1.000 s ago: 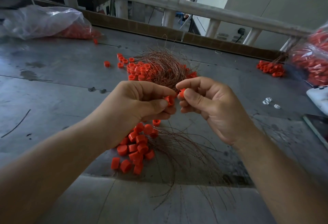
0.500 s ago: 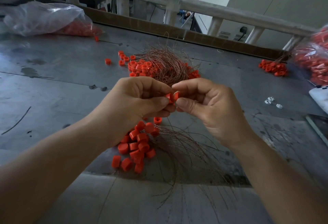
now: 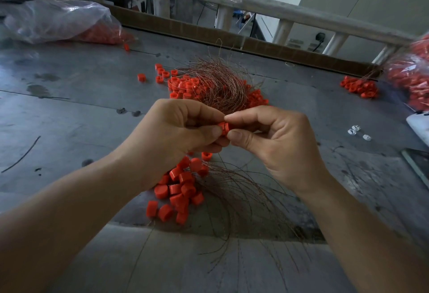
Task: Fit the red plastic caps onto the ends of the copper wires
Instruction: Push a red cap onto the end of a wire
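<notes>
Caps of smooth, hard plastic lie about me as stubby little drums, and one red plastic cap [image 3: 223, 128] sits between my two hands, raised above the dull, scuffed grey table top [image 3: 81, 111]. My left hand [image 3: 183, 130] is curled, its thumb and forefinger pinching the cap from the left; my right hand [image 3: 276, 144] is curled too, forefinger on top and thumb beneath, pinching it from the right, so the fingertips of both hands all but meet around it. Only a small part of it shows, with a dark slit on the side turned toward me; which way its short axis runs I cannot tell, nor whether a wire end is inside it. Below my hands a heap of loose red caps [image 3: 180, 190] rests on the table, touching a fan of thin, springy copper wires [image 3: 243, 199] whose long strands sweep toward me. Beyond my knuckles a tangled nest of copper wire [image 3: 218, 81] lies over more open-ended caps. A crinkled clear plastic bag [image 3: 58, 20] of red parts lies far left.
</notes>
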A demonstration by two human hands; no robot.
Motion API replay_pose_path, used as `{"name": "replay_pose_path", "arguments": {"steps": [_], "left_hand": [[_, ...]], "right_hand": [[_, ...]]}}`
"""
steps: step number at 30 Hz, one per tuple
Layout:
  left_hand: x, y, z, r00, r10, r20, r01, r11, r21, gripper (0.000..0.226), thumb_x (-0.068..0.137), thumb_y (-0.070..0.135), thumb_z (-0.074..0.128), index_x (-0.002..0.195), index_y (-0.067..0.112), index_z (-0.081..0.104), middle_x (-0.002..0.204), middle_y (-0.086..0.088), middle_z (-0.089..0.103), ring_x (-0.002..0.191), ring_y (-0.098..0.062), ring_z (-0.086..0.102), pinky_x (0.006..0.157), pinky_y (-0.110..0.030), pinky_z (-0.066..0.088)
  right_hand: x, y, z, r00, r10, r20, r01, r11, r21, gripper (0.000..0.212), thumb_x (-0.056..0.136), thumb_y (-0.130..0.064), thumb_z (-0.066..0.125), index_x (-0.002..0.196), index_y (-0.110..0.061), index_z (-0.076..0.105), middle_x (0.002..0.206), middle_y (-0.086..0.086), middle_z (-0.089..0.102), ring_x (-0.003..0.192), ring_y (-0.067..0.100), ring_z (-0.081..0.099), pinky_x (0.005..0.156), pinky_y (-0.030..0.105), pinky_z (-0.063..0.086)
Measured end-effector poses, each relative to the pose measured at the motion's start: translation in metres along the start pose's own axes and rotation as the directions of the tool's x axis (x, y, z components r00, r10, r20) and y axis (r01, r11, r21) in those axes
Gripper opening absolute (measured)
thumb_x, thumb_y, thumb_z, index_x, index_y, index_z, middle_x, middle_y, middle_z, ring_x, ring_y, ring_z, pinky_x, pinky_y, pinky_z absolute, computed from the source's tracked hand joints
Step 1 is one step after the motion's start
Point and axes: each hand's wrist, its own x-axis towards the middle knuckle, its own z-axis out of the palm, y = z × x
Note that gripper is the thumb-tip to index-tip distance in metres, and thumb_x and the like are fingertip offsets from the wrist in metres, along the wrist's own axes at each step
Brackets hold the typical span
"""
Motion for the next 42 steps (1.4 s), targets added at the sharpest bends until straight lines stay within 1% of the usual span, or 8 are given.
{"name": "replay_pose_path", "arguments": {"steps": [6,15,20,27,32,37,39,42], "left_hand": [[-0.002,0.001,0.001,1.0,-0.009,0.008,0.01,0.999,-0.039,0.018,0.058,0.011,0.061,0.074,0.017,0.068,0.066,-0.007,0.071,0.061,-0.013,0.069,0.055,-0.016,0.053],[-0.003,-0.002,0.001,0.999,-0.032,0.04,0.039,0.985,-0.169,0.017,0.057,0.009,0.063,0.07,0.009,0.073,0.068,-0.011,0.071,0.064,-0.017,0.07,0.056,-0.018,0.053],[-0.003,-0.004,0.002,1.0,-0.003,-0.001,0.002,0.995,-0.099,0.014,0.057,0.01,0.062,0.066,0.015,0.072,0.066,-0.01,0.071,0.062,-0.016,0.07,0.054,-0.017,0.053],[-0.001,-0.002,0.0,0.997,-0.05,0.056,0.059,0.984,-0.169,0.023,0.057,0.013,0.064,0.078,0.012,0.073,0.069,-0.011,0.072,0.066,-0.017,0.07,0.057,-0.018,0.053],[-0.002,-0.002,0.0,0.996,-0.034,0.087,0.047,0.988,-0.147,0.021,0.057,0.013,0.063,0.074,0.014,0.075,0.069,-0.01,0.072,0.064,-0.016,0.07,0.056,-0.018,0.054],[-0.003,0.001,-0.004,0.98,-0.028,0.196,0.06,0.985,-0.16,0.03,0.051,0.022,0.068,0.081,0.021,0.075,0.068,-0.008,0.071,0.064,-0.015,0.07,0.057,-0.02,0.055],[-0.003,0.001,-0.006,0.974,-0.04,0.224,0.079,0.983,-0.166,0.033,0.052,0.021,0.068,0.084,0.018,0.073,0.07,-0.011,0.071,0.065,-0.018,0.07,0.056,-0.021,0.055],[-0.003,0.001,-0.006,0.969,-0.056,0.241,0.101,0.979,-0.177,0.043,0.052,0.018,0.068,0.095,0.013,0.065,0.07,-0.013,0.07,0.062,-0.019,0.069,0.053,-0.021,0.054]], "right_hand": [[-0.001,0.0,0.0,1.0,-0.009,-0.021,0.009,0.999,-0.041,0.025,0.069,-0.01,0.072,0.085,-0.028,0.065,0.081,-0.015,0.065,0.074,0.003,0.065,0.068,0.014,0.051],[-0.003,-0.001,0.003,0.995,-0.039,-0.09,0.042,0.998,0.04,0.019,0.065,-0.021,0.068,0.084,-0.025,0.065,0.076,-0.014,0.065,0.069,0.005,0.066,0.063,0.018,0.053],[-0.005,0.001,0.006,0.992,-0.08,-0.096,0.072,0.994,-0.077,0.024,0.068,-0.014,0.072,0.091,-0.017,0.066,0.077,-0.011,0.064,0.071,0.003,0.064,0.064,0.015,0.052],[-0.003,-0.001,0.002,0.996,-0.043,-0.081,0.045,0.999,0.023,0.028,0.067,-0.021,0.068,0.094,-0.015,0.066,0.078,-0.002,0.068,0.063,0.013,0.066,0.059,0.026,0.056],[-0.004,0.001,0.002,0.997,-0.04,-0.073,0.045,0.997,0.058,0.015,0.064,-0.022,0.07,0.078,-0.024,0.066,0.073,-0.012,0.066,0.061,0.009,0.065,0.058,0.019,0.053],[-0.004,0.001,-0.003,0.999,-0.018,0.027,0.014,0.991,0.131,0.024,0.063,-0.026,0.069,0.086,-0.028,0.065,0.07,-0.011,0.064,0.066,0.004,0.062,0.062,0.018,0.052],[-0.003,0.0,-0.006,0.994,-0.008,0.111,-0.002,0.996,0.09,0.028,0.066,-0.03,0.066,0.094,-0.031,0.064,0.076,-0.007,0.062,0.074,0.009,0.06,0.069,0.023,0.053],[-0.001,-0.001,-0.008,0.971,0.011,0.24,-0.013,1.0,0.006,0.019,0.073,-0.038,0.061,0.089,-0.033,0.069,0.084,-0.005,0.057,0.082,0.003,0.056,0.071,0.018,0.048]]}}
